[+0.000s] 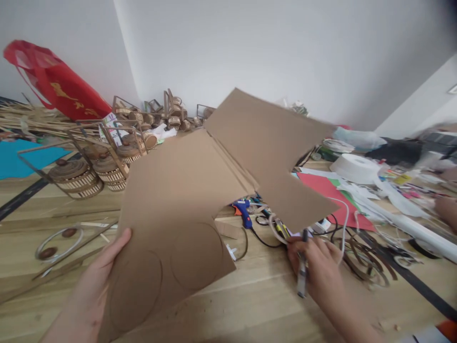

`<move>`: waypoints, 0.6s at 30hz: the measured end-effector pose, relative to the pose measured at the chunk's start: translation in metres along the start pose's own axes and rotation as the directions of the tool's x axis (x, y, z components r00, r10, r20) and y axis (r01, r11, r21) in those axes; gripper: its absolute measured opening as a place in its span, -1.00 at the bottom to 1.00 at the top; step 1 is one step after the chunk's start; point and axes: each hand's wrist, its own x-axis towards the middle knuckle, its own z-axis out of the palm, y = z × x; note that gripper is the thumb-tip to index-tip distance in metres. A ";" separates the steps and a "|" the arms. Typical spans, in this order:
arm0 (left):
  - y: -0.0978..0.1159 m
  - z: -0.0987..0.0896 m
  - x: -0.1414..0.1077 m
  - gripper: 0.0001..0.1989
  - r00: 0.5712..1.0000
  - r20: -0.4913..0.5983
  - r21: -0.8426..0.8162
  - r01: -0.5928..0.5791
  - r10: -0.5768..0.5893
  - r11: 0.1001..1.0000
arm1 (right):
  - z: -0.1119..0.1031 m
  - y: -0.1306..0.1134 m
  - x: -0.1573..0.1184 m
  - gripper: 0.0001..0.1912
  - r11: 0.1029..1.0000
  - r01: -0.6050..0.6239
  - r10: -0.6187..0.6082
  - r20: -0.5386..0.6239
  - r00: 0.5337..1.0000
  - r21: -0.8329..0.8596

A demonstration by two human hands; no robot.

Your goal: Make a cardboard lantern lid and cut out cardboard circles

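Note:
My left hand [116, 255] grips the left edge of a large folded sheet of brown cardboard [171, 190], with the thumb on its face. Two circles are drawn on the lower part, and a notch is cut out of the near side. The sheet is raised and tilted above the table, its second panel [264, 143] standing up beyond the crease. My right hand [317, 262] is closed around a slim grey pen [302, 271], slightly blurred. It is just below the panel's near corner; whether they touch I cannot tell.
Behind the cardboard lies a blue glue gun [244, 213]. Woven bamboo baskets [76, 176] and a red bag [60, 81] stand at left. Red paper [332, 197], a white roll [355, 169] and curved brown strips [367, 262] lie at right. Another hand [446, 209] shows at the right edge.

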 end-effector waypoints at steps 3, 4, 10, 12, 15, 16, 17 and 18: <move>0.008 0.009 0.002 -0.44 0.979 0.004 -0.157 0.201 -0.203 0.967 | 0.019 -0.017 0.034 -0.75 0.993 0.091 -0.094 0.037 0.995 0.072; 0.010 0.011 0.002 -0.44 0.974 -0.005 -0.198 0.223 -0.228 0.955 | 0.026 -0.021 0.044 -0.75 0.992 0.101 -0.104 0.037 0.994 0.075; 0.011 0.008 0.005 -0.44 0.969 -0.006 -0.264 0.235 -0.245 0.936 | 0.071 -0.046 0.099 -0.77 0.982 0.163 -0.176 0.135 0.975 0.100; 0.011 0.007 0.006 -0.41 0.969 -0.002 -0.239 0.239 -0.246 0.941 | 0.085 -0.054 0.116 -0.78 0.979 0.173 -0.191 0.182 0.965 0.109; 0.011 0.009 0.004 -0.38 0.956 -0.062 -0.271 0.262 -0.288 0.926 | 0.099 -0.064 0.136 -0.80 0.974 0.187 -0.215 0.259 0.942 0.125; 0.011 0.010 0.003 -0.38 0.951 -0.082 -0.291 0.262 -0.297 0.920 | 0.102 -0.065 0.141 -0.81 0.973 0.191 -0.221 0.285 0.933 0.128; 0.011 0.010 0.002 -0.38 0.951 -0.093 -0.305 0.255 -0.295 0.918 | 0.103 -0.066 0.145 -0.81 0.972 0.196 -0.228 0.312 0.922 0.130; 0.010 0.010 0.002 -0.37 0.953 -0.101 -0.307 0.242 -0.285 0.920 | 0.104 -0.066 0.149 -0.81 0.970 0.204 -0.237 0.338 0.911 0.131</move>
